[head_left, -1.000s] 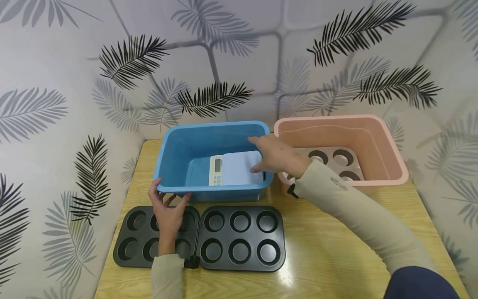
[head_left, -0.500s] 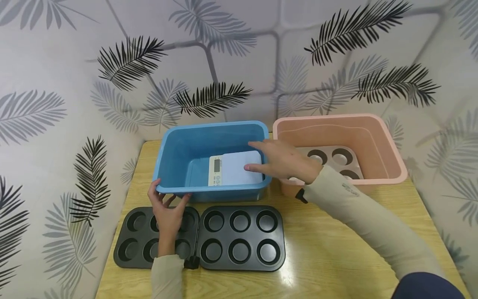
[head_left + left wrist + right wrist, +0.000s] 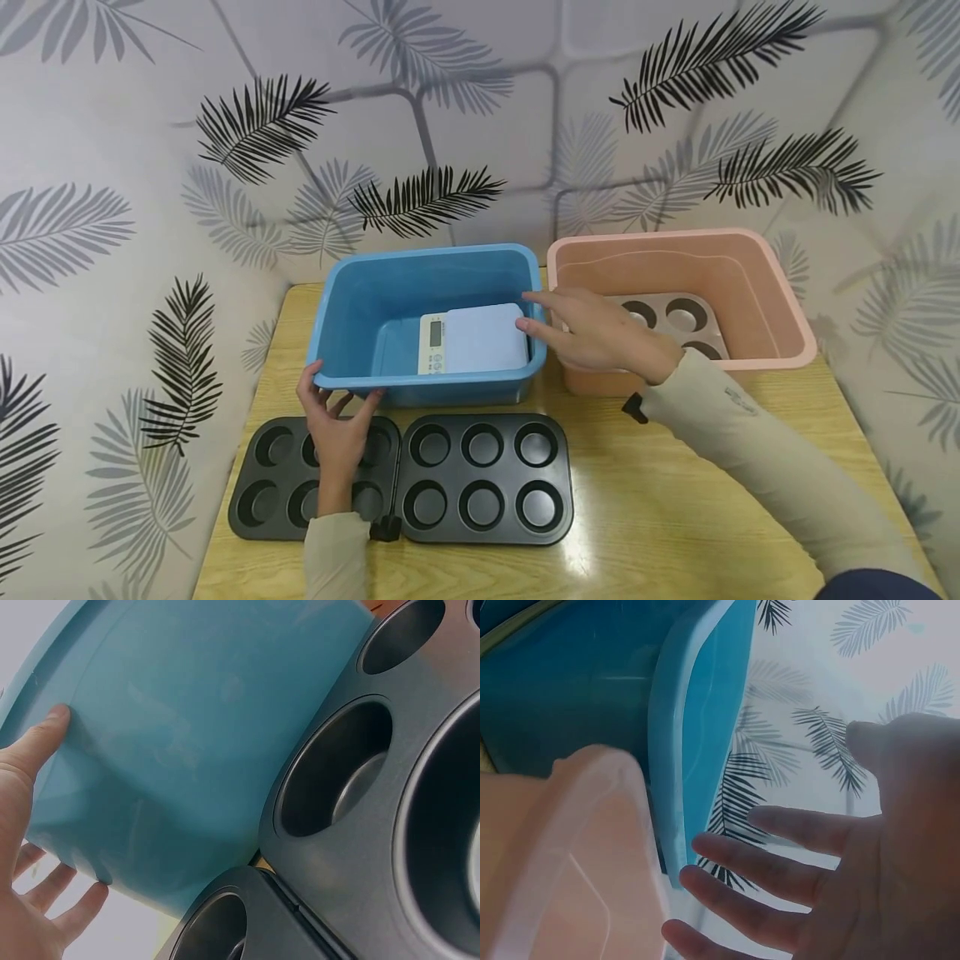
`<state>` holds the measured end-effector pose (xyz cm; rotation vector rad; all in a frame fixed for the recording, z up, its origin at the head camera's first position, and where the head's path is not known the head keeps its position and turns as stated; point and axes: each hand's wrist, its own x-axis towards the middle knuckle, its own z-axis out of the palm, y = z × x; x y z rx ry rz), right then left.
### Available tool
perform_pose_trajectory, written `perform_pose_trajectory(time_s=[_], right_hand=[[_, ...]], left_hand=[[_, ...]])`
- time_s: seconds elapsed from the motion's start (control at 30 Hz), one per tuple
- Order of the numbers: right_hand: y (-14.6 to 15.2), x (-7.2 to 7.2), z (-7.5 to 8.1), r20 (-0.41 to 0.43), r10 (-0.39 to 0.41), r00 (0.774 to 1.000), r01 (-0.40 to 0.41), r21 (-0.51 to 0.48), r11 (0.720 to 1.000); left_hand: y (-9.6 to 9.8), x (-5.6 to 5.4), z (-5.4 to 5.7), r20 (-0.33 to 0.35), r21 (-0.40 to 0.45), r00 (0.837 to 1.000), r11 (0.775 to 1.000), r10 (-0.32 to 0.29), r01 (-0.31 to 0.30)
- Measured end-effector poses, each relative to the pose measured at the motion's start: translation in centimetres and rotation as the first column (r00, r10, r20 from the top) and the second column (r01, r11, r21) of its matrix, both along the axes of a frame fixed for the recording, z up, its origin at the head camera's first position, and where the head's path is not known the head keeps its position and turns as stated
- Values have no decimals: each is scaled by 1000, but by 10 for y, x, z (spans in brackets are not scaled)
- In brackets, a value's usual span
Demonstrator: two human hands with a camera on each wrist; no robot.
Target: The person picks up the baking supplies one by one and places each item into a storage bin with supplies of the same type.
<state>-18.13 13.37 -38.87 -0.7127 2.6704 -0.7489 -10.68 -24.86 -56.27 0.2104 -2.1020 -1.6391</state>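
Observation:
A blue plastic bin (image 3: 435, 393) stands at the back of the table, and a white kitchen scale (image 3: 483, 337) lies inside it toward the right. My left hand (image 3: 337, 429) holds the bin's front left corner. In the left wrist view its thumb (image 3: 51, 735) presses on the front wall, while the fingers (image 3: 79, 911) come round the side. Above the gap between the blue bin and the pink bin (image 3: 757, 308), my right hand (image 3: 600, 329) is spread with straight fingers. Nothing is in its palm in the right wrist view, where the blue rim (image 3: 667, 742) shows past the fingertips.
Two dark muffin pans, the left one (image 3: 287, 461) and the right one (image 3: 483, 472), lie side by side in front of the blue bin. Inside the pink bin sits a lighter muffin pan (image 3: 712, 333). A leaf-patterned wall covering (image 3: 525, 125) rises behind the wooden table (image 3: 660, 517).
My right hand has drawn back to the right, from over the scale to the blue bin's right rim. My left hand stays at the corner; the bin and pans have not visibly moved.

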Motion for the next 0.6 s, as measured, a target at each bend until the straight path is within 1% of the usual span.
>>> perform_pose_trajectory(time_s=[0.1, 0.17, 0.2, 0.37, 0.43, 0.5, 0.6], right_hand=[[7, 4, 0, -15, -23, 1000, 23, -5, 1000], [11, 6, 1, -32, -35, 999, 35, -6, 999], [14, 8, 1, -40, -45, 998, 45, -4, 999], [24, 14, 2, -57, -103, 993, 103, -12, 995], [28, 16, 2, -63, -116, 991, 114, -26, 993], [31, 17, 0, -78, -120, 990, 118, -37, 992], [36, 21, -3, -94, -127, 987, 122, -55, 991]], left_hand=[[1, -1, 0, 3, 1, 1000, 1000, 7, -7], [3, -1, 3, 5, 6, 1000, 1000, 9, -9], [5, 0, 5, 5, 9, 1000, 1000, 8, -8], [15, 7, 25, 3, 25, 1000, 1000, -9, 9], [16, 9, 30, 3, 22, 1000, 1000, -12, 12], [14, 7, 25, 3, 18, 1000, 1000, -6, 6], [9, 3, 13, 12, 7, 1000, 1000, 9, -9]])
